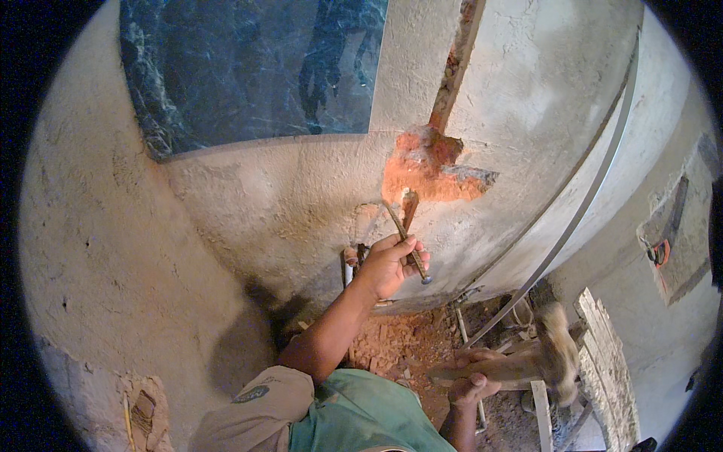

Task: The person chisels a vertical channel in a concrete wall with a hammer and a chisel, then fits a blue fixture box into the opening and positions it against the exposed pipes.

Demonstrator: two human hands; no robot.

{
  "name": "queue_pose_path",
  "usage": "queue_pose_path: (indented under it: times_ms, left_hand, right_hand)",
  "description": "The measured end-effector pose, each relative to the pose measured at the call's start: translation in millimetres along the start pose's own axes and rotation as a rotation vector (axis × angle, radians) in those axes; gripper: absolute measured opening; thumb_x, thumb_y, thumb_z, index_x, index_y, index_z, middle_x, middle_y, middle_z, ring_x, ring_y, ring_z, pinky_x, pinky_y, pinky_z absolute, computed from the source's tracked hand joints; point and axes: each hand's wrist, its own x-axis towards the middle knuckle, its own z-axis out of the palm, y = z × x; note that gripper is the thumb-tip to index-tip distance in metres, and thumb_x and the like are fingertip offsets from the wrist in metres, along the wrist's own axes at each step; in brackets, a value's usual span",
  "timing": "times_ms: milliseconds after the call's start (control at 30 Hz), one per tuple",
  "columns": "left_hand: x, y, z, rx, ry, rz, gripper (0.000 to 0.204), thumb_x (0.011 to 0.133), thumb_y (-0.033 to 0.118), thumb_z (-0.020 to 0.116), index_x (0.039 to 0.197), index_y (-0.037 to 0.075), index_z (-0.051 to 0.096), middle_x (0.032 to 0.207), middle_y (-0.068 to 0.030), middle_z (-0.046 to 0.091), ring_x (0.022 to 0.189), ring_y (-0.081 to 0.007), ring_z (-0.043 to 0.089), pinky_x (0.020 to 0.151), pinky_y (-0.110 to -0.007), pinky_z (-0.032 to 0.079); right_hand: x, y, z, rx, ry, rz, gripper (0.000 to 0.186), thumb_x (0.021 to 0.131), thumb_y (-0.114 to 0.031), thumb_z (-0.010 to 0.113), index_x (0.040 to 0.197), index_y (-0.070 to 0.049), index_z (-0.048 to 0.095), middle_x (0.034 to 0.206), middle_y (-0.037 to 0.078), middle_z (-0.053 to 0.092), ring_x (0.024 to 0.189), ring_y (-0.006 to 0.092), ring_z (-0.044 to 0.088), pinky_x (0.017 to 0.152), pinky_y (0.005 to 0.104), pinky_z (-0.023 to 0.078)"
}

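Note:
My left hand is closed around a thin metal chisel, its struck end poking out below the fingers. The chisel's tip rests at or close to the lower edge of a chipped patch of exposed red brick in the plaster wall. Down at the lower right, my right hand grips the wooden handle of a hammer. The hammer head is smeared by motion and stays well away from the chisel. A narrow groove runs down from the brick patch behind the chisel.
A blue marbled panel covers the wall at upper left. A vertical channel is cut above the brick patch. Pipe ends jut from the wall. Brick rubble covers the floor, with rough boards and a long curved strip at right.

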Motion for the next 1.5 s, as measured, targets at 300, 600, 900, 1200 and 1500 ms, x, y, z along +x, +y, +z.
queue_pose_path:
  times_ms: [300,600,900,1200,1500]
  left_hand:
    - [4,5,8,-0.059,0.01,0.031,0.017,0.084,0.021,0.054,0.084,0.004,0.053,0.079,-0.0086,0.059,0.075,-0.0197,0.059,0.068,-0.034,0.05]
    - [54,19,1,-0.195,0.063,0.133,0.016,0.081,0.016,0.057,0.084,0.0,0.054,0.074,-0.0075,0.058,0.068,-0.0179,0.056,0.063,-0.029,0.049]
    - [28,17,37,-0.266,0.049,0.041,0.015,0.084,0.015,0.052,0.092,0.002,0.051,0.087,-0.0091,0.057,0.085,-0.0208,0.058,0.073,-0.031,0.052]
    - [53,23,37,-0.378,0.065,0.131,0.011,0.084,0.008,0.051,0.091,0.0,0.05,0.088,-0.0099,0.057,0.085,-0.0221,0.059,0.073,-0.034,0.052]
    - [67,26,42,-0.504,0.039,0.161,0.012,0.082,0.006,0.053,0.092,0.002,0.049,0.09,-0.0097,0.057,0.081,-0.0221,0.059,0.071,-0.035,0.053]
  right_hand:
    - [11,-22,11,0.194,-0.01,-0.079,0.05,0.077,-0.053,0.052,0.083,-0.004,0.044,0.061,0.009,0.052,0.049,0.0171,0.05,0.046,0.0289,0.044]
    - [17,22,39,-0.25,-0.336,0.319,0.034,0.083,-0.036,0.05,0.08,-0.002,0.049,0.064,0.005,0.049,0.055,0.0144,0.046,0.05,0.0289,0.04]
    - [87,-28,20,-0.084,-0.132,0.1,0.051,0.082,-0.053,0.044,0.079,-0.002,0.045,0.056,0.005,0.045,0.044,0.0138,0.047,0.039,0.0261,0.041]
    - [109,-69,24,-0.073,-0.077,0.079,0.054,0.081,-0.056,0.042,0.077,-0.003,0.044,0.055,0.005,0.044,0.04,0.0133,0.044,0.036,0.0254,0.04]
    - [97,-6,41,-0.288,-0.44,0.409,0.042,0.085,-0.044,0.044,0.072,-0.005,0.048,0.054,0.003,0.046,0.042,0.0139,0.045,0.038,0.0268,0.037]
